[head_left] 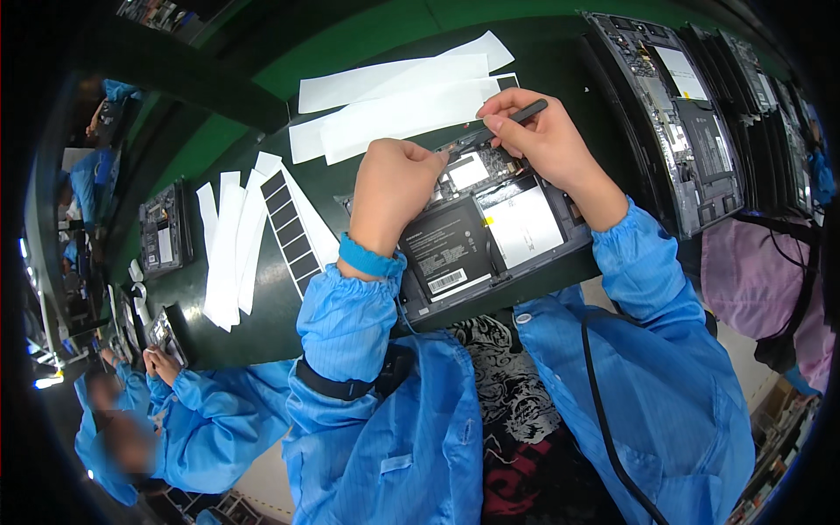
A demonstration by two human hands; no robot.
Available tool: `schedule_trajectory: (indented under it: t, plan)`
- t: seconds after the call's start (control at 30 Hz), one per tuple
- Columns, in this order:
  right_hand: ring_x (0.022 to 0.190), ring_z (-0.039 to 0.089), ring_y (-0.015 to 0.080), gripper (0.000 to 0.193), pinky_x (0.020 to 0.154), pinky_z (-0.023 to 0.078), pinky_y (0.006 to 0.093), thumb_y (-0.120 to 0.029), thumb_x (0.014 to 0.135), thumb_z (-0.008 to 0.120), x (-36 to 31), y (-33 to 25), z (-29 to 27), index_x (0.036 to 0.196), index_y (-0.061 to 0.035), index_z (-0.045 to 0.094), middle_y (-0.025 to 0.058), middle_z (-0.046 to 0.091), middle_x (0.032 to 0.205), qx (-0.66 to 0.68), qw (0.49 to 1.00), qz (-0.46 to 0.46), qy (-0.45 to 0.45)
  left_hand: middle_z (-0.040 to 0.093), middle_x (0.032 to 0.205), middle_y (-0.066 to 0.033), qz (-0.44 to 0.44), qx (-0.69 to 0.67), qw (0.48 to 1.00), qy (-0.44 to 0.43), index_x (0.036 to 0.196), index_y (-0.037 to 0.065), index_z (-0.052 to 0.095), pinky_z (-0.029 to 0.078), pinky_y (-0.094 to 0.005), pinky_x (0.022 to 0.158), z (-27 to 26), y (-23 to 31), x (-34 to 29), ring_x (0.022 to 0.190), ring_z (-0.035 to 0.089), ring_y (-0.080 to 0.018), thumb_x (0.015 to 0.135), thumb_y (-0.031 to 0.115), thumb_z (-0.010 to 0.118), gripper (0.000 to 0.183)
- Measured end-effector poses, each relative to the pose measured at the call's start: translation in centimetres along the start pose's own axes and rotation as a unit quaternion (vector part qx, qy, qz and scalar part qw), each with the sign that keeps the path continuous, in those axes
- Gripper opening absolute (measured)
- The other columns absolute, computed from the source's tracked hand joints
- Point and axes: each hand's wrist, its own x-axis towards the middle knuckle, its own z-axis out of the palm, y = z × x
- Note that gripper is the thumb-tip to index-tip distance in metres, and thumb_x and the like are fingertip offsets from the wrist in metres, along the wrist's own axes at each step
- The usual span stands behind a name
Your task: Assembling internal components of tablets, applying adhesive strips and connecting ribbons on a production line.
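An opened tablet-like device point(534, 273) lies in front of me on the dark green bench, its inside facing up. A black battery point(448, 249) fills its left part, and a silver-white panel point(525, 223) sits to the right of that. My right hand point(538, 140) pinches dark tweezers point(528, 111) over the far edge of the device. Over the far left of the circuit board point(494, 164), my left hand point(398, 184) has its fingertips pressed together. Whatever may be between them is hidden. A blue wrist band point(367, 257) circles my left wrist.
White paper strips point(402, 96) lie beyond the device, with more strips point(229, 245) at the left. Beside these is a sheet of black rectangular stickers point(289, 229). Similar opened devices point(669, 122) stand stacked at the right. Another person's hands point(162, 363) work at the lower left.
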Motion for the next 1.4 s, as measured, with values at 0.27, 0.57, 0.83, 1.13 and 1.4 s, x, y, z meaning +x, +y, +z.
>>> schedule_trajectory:
  t: [0.27, 0.57, 0.83, 1.13, 1.4]
  plan:
    - [0.07, 0.06, 0.0071, 0.018, 0.062, 0.047, 0.0227, -0.014, 0.089, 0.063, -0.1, 0.2, 0.0, 0.098, 0.001, 0.065, 0.0013, 0.063, 0.076, 0.009, 1.0, 0.0, 0.005, 0.059, 0.054, -0.0085, 0.014, 0.101, 0.995, 0.005, 0.075, -0.007, 0.069, 0.042, -0.0288, 0.045, 0.2, 0.6, 0.2, 0.047, 0.054, -0.0133, 0.081, 0.023, 0.07, 0.03]
    - [0.069, 0.059, 0.0075, 0.017, 0.063, 0.047, 0.0226, -0.013, 0.088, 0.063, -0.2, 0.3, 0.2, 0.095, 0.0021, 0.065, 0.0034, 0.063, 0.076, -0.022, 0.999, -0.019, 0.021, 0.064, 0.064, -0.023, 0.006, 0.117, 0.992, 0.039, 0.073, -0.002, 0.071, 0.053, -0.0397, 0.063, 1.0, 0.7, 0.1, 0.065, 0.067, -0.0366, 0.077, 0.024, 0.069, 0.026]
    - [0.069, 0.059, 0.0086, 0.015, 0.064, 0.047, 0.0236, -0.012, 0.088, 0.063, -0.1, 0.3, 0.5, 0.093, 0.0013, 0.066, 0.0035, 0.063, 0.075, -0.051, 0.998, -0.025, 0.01, 0.063, 0.059, -0.0173, 0.018, 0.115, 0.992, 0.044, 0.073, -0.003, 0.07, 0.05, -0.0352, 0.056, 0.7, 0.3, -0.1, 0.056, 0.063, -0.0265, 0.077, 0.024, 0.071, 0.027]
    - [0.067, 0.059, 0.0081, 0.015, 0.062, 0.046, 0.0235, -0.014, 0.089, 0.064, -0.2, 0.4, 0.3, 0.09, 0.0008, 0.065, 0.0038, 0.064, 0.072, -0.082, 0.997, 0.0, 0.016, 0.063, 0.057, -0.0151, 0.03, 0.148, 0.986, 0.072, 0.073, -0.003, 0.07, 0.049, -0.0324, 0.051, 0.9, 0.6, -0.4, 0.051, 0.063, -0.0228, 0.076, 0.025, 0.074, 0.029]
    - [0.064, 0.056, 0.007, 0.014, 0.06, 0.044, 0.0211, -0.014, 0.09, 0.064, -0.3, 0.2, 0.1, 0.087, -0.0008, 0.063, 0.0028, 0.06, 0.07, -0.028, 0.999, 0.006, 0.017, 0.062, 0.054, -0.0151, 0.011, 0.141, 0.988, 0.065, 0.071, -0.004, 0.07, 0.049, -0.0323, 0.05, 0.8, 0.8, -0.2, 0.049, 0.063, -0.023, 0.075, 0.025, 0.075, 0.03]
